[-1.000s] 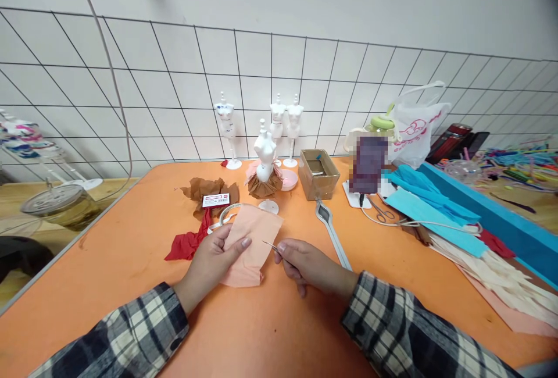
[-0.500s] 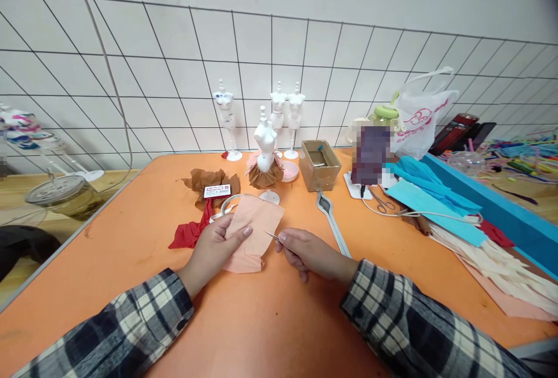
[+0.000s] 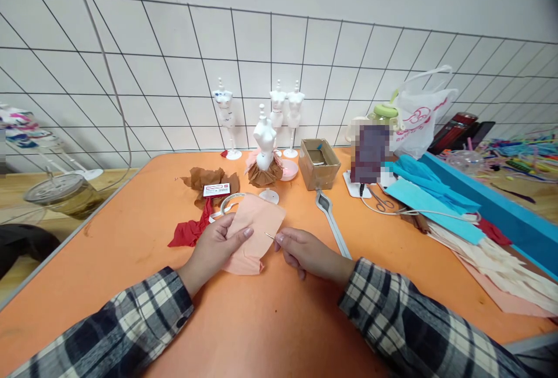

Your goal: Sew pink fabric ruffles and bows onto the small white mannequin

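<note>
My left hand (image 3: 225,243) pinches a sheet of peach crepe paper (image 3: 257,224) between thumb and fingers, its lower edge crumpled. In my right hand (image 3: 299,249) is a thin pointed metal tool (image 3: 269,235); its tip lies over the paper's right side, and the rest is hidden by my fingers. Just beyond the paper stands a small white dress form (image 3: 264,134) wearing a gathered brown paper skirt (image 3: 265,174). A roll of tape (image 3: 229,203) lies partly behind the paper, beside my left hand.
Left of the tape are red paper (image 3: 187,234), brown paper (image 3: 196,178) and a small white box (image 3: 217,189). Three white dress forms line the wall behind. A cardboard box (image 3: 319,168), a phone (image 3: 370,154), scissors (image 3: 382,203) and blue paper (image 3: 436,209) stand or lie rightward.
The metal tool's tip has shifted slightly and now catches the light. The paper's upper right corner has moved a little right. Both hands otherwise keep nearly the same place.
</note>
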### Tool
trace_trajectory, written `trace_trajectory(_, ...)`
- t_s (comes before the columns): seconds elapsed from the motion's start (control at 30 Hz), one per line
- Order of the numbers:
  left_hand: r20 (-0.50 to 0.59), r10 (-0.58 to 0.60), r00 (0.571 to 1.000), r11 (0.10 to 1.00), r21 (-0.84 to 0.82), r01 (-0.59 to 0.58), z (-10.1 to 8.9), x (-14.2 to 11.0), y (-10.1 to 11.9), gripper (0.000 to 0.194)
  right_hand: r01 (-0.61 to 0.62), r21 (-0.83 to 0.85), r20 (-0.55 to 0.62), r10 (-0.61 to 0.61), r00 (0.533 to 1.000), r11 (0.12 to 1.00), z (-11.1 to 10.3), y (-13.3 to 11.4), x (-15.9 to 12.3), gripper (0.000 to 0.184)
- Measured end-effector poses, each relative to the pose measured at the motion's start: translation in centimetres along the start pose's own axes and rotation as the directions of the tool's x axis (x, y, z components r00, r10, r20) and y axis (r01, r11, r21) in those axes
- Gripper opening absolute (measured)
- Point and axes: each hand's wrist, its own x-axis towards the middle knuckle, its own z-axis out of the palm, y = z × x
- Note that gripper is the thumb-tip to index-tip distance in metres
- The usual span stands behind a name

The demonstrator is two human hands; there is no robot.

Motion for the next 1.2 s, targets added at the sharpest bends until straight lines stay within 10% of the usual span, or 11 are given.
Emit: trace_trajectory(1.2,0.099,0.019,0.995,1.000,0.011,-0.021,0.3,0.1,-0.8,0.032,-0.007,-0.056,-0.039,0.005,0.999,0.998,0.9,0.3,0.5,0.037)
